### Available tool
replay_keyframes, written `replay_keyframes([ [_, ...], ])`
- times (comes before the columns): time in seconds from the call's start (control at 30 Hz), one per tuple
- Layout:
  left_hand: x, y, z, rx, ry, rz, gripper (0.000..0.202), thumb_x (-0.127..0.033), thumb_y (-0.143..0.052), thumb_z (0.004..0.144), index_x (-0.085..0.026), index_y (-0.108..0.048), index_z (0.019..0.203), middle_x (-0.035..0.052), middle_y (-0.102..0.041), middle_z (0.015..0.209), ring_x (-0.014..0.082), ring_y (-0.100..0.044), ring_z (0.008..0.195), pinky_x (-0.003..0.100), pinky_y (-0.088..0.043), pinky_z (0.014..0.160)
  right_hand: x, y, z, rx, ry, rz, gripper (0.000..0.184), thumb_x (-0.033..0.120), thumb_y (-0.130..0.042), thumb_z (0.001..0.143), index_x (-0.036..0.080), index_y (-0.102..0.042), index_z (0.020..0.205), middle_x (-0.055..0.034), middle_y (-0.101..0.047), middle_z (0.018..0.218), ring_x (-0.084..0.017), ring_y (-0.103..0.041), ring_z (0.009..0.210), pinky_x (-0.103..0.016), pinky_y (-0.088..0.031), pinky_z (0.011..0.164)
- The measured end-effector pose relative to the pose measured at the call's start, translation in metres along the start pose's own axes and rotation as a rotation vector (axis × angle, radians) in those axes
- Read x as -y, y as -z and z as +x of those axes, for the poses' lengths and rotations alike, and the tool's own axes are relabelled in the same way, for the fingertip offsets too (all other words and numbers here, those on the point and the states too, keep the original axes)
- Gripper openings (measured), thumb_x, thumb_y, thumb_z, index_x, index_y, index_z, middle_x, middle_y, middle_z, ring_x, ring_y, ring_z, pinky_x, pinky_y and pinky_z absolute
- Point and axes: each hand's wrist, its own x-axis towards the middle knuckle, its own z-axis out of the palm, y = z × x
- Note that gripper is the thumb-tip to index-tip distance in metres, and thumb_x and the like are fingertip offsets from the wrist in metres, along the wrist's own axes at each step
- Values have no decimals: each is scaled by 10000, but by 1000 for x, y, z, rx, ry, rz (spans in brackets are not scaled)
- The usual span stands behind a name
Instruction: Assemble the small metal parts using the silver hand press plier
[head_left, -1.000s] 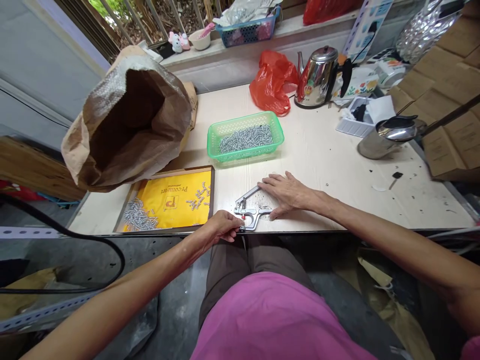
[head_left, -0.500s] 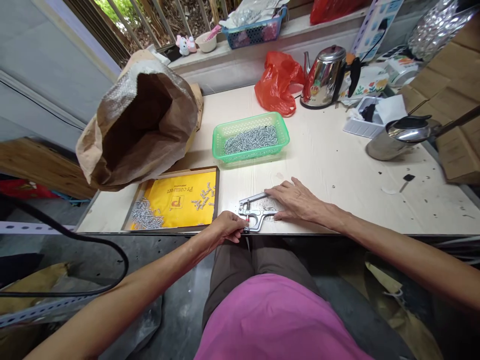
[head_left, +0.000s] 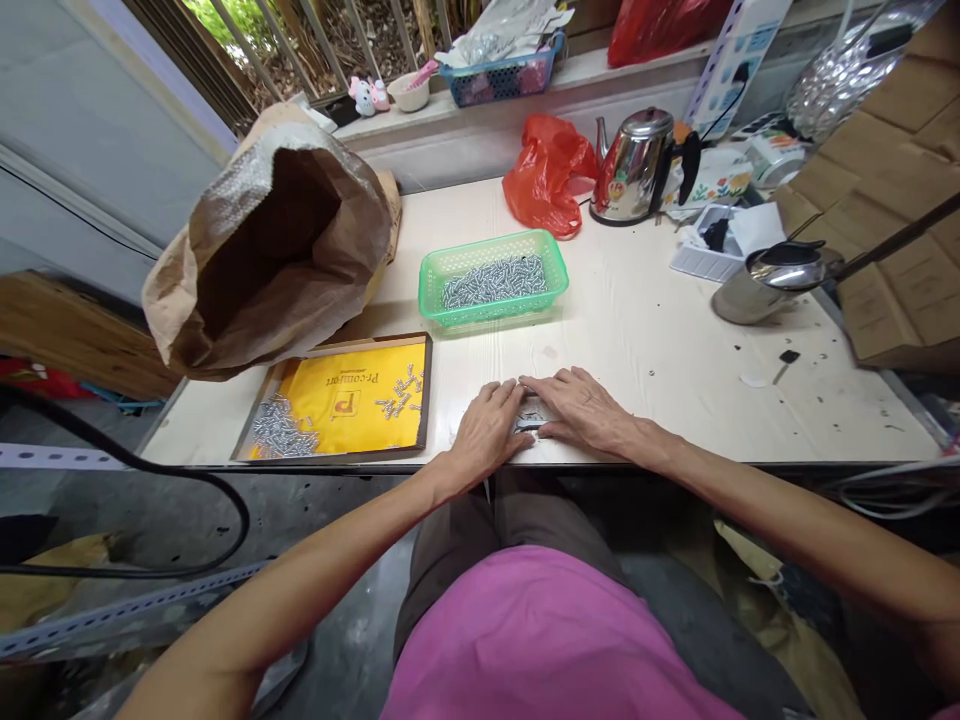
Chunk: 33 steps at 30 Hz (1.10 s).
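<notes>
A pair of silver metal pliers [head_left: 532, 420] lies at the table's front edge, mostly hidden under both hands. Over its left end, the head side, my left hand [head_left: 486, 428] is wrapped, covering the spring and jaw. My right hand [head_left: 589, 408] grips the handle end from the right, thumb below and fingers above. The fingertips of both hands nearly meet over the tool. To the left, a shallow tray [head_left: 429, 395] with a yellow sheet [head_left: 322, 390] holds small metal pins [head_left: 281, 430] in two groups.
A green basket [head_left: 495, 318] of many similar metal pieces stands behind the hands. An open paper sack [head_left: 300, 290] leans at the left. Farther back are a red plastic bag [head_left: 544, 180], a steel kettle [head_left: 634, 170] and, at right, a metal pot [head_left: 757, 290].
My left hand has moved from pinching at the pliers' jaw to lying over the tool's head, close to my right hand. The right hand still holds the handles. The view has shifted slightly.
</notes>
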Motion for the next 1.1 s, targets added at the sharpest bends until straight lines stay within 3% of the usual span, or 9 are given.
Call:
replay_keyframes([
  [0.13,1,-2,23,124,-36,105,564,-300,-649,802,-125,-435,1294,130,-560,1187,264,-500,1070,404,-436,931,0,6,-4,51,-39,26,755,378,-659,809,91,-324,1421,-171,-555,1268,-290,-491,1116,-420,-384,932],
  [0.3,10,2,33,164,-95,145,508,-354,-673,778,-135,-523,1211,112,-564,1104,258,-506,1025,371,-448,867,8,12,0,100,-128,-75,454,359,-668,805,107,-565,1169,-151,-583,1138,-290,-503,1050,-393,-421,874],
  [0.5,13,3,31,172,-99,75,270,-326,-624,834,-144,-615,1033,92,-593,990,243,-524,962,363,-453,824,14,0,5,74,-91,-134,180,275,-563,887,137,-617,988,-119,-616,999,-251,-535,972,-342,-412,784],
  [0.63,12,1,29,182,-78,37,143,-275,-589,862,-167,-631,947,76,-608,949,229,-532,952,348,-453,820,18,-8,3,86,-124,-123,173,244,-464,939,167,-618,952,-91,-628,929,-220,-560,893,-318,-392,710],
  [0.73,11,1,27,178,-56,32,150,-273,-597,857,-173,-628,964,75,-617,963,228,-540,970,355,-462,847,16,-6,1,65,-126,-101,174,269,-489,931,163,-626,941,-95,-625,941,-217,-554,901,-315,-395,736],
  [0.83,5,-2,15,131,-32,54,303,-283,-618,841,-164,-578,1116,98,-616,1102,246,-546,1053,384,-473,899,1,-2,-2,23,-37,-29,279,406,-578,876,158,-631,993,-99,-605,970,-225,-540,923,-321,-412,788],
  [0.93,-5,-19,-9,-14,-31,59,390,-202,-555,874,-126,-488,1251,163,-526,1322,270,-475,1250,424,-427,1015,-23,-3,2,40,77,64,412,515,-560,861,164,-629,1064,-97,-599,967,-223,-553,904,-322,-432,789],
  [1.0,-14,-34,-23,-111,-62,33,373,-168,-476,914,-129,-461,1285,178,-465,1403,264,-392,1349,443,-383,1071,-35,-6,6,12,95,86,386,462,-513,900,163,-614,1123,-105,-605,993,-217,-566,908,-317,-437,788],
  [1.1,-27,-54,-36,-176,-101,-24,356,-267,-442,952,-165,-466,1293,154,-491,1395,257,-366,1374,473,-354,1096,-40,-11,15,-48,53,5,266,317,-479,918,162,-630,1072,-108,-621,978,-220,-570,906,-321,-426,774],
])
